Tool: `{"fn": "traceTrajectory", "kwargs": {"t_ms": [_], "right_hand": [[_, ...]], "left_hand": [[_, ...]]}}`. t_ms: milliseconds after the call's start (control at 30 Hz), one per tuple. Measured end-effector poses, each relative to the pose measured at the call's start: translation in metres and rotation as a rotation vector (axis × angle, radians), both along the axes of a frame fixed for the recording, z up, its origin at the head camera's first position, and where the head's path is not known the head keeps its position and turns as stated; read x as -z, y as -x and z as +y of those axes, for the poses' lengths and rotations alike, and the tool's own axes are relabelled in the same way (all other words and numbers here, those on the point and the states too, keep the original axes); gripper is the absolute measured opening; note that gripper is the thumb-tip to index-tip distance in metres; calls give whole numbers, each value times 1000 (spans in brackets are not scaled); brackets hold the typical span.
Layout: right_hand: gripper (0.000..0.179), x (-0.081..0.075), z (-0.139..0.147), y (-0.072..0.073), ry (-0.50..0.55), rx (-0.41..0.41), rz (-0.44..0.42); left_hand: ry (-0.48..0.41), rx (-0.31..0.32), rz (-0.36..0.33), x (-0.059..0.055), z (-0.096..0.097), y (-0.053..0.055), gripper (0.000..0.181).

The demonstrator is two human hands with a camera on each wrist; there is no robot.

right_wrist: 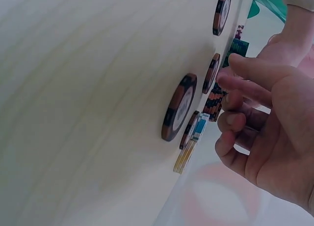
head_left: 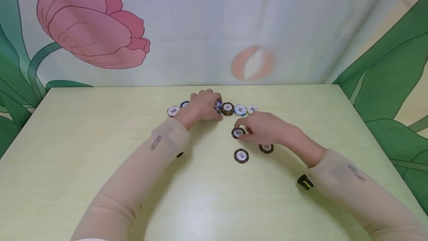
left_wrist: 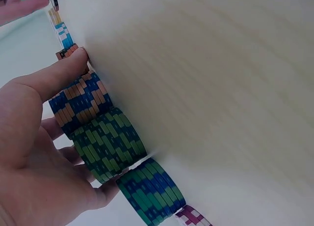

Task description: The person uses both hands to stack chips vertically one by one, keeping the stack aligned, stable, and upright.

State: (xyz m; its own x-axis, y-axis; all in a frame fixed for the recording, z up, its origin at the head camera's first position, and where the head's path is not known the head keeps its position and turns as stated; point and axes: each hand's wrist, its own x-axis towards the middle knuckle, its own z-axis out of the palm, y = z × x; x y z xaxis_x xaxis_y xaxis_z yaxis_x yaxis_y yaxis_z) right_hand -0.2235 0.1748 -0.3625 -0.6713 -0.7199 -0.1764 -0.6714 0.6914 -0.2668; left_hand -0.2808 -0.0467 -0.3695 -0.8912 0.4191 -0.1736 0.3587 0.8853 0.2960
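Observation:
At the row of poker chips, my left hand [head_left: 201, 106] curls over several stacks. In the left wrist view its thumb lies along the front of a blue and orange chip stack [left_wrist: 81, 103], with fingers behind that and a dark green chip stack [left_wrist: 110, 145]. My right hand [head_left: 264, 126] is nearer me, its thumb and index finger at opposite sides of a black-rimmed 100 chip [head_left: 238, 133]. Two more 100 chips lie close by, one chip [head_left: 241, 156] toward me and another chip [head_left: 266, 148] below the right hand. A further dark chip [right_wrist: 189, 130] shows in the right wrist view.
Right of the left hand stand a brown stack [head_left: 227, 109], a blue and white stack [head_left: 240, 110] and a yellow-edged stack [head_left: 253, 109]. A white 500 chip [head_left: 173, 111] marks the row's left end. Behind the pale wooden table [head_left: 83, 151] hangs a printed curtain [head_left: 187, 29].

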Motion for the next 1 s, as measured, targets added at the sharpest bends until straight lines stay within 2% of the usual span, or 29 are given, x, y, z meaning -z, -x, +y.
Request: {"fn": "traceTrajectory", "kwargs": {"t_ms": [167,633,1000], "right_hand": [[27,1,-2,1,2,-5,-18],[39,3,-3,8,-76,157,20],[34,4,-4,9,-88,161,-17]], "left_hand": [[-17,1,-16,1,-1,2,47],[1,-6,-16,3,-1,5,46],[36,3,6,6,2,5,45]]}}
